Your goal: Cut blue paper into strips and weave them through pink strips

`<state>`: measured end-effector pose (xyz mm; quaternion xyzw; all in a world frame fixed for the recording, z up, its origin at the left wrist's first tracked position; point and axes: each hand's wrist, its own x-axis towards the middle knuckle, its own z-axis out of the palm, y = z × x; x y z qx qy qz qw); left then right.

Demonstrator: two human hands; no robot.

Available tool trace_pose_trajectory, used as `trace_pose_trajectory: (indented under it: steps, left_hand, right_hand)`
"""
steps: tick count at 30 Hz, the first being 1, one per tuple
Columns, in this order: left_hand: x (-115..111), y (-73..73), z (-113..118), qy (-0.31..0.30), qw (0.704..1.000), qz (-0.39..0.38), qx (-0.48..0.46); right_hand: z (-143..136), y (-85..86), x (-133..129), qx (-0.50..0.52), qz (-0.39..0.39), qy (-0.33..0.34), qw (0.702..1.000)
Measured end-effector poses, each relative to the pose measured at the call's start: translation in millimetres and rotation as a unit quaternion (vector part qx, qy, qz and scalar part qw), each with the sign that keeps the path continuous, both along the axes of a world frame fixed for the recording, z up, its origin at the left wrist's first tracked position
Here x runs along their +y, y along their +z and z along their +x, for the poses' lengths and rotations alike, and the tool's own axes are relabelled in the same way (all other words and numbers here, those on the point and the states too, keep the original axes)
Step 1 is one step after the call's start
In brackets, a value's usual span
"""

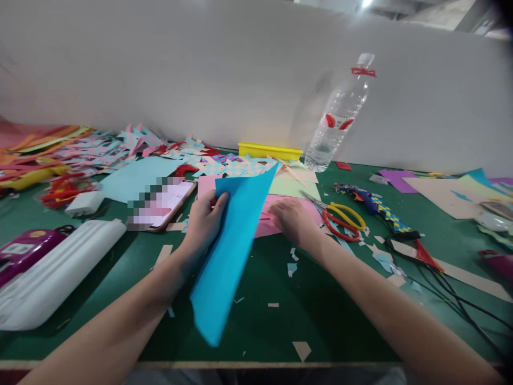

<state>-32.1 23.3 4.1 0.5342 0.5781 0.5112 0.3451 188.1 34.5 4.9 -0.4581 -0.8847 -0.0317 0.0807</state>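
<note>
Over table (320, 305): left hand (206, 218) pinches blue sheet (234, 240).
Right hand (294, 218): fingers curled, hold unclear.
Blue sheet: overtight pinch may crease.

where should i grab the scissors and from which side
Probably best by the red and yellow handle loops, coming from the near right: the scissors lie with those loops toward the right and their pointed blades aimed left and away from the person, so this approach avoids the tips.
</note>
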Motion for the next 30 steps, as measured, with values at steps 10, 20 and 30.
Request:
trace_pose_trajectory:
  steps: [10, 20, 30]
  left_hand:
    - [3.4, -9.4, 2.6, -0.106, 0.967, 0.086, 0.214]
    - [4.7, 4.9, -3.0, -0.248, 0.874, 0.082, 0.41]
    - [-21.5, -1.0, 15.0, -0.279, 0.813, 0.193, 0.474]
  right_hand:
    - [51.4, 2.6, -3.3, 0.188, 0.051, -0.123, 0.973]
    - [139.7, -10.2, -10.1, 0.15, 0.064, -0.309, 0.937]
    - [158.9, -20.0, -6.5, -0.003, -0.028, -0.315, 0.949]
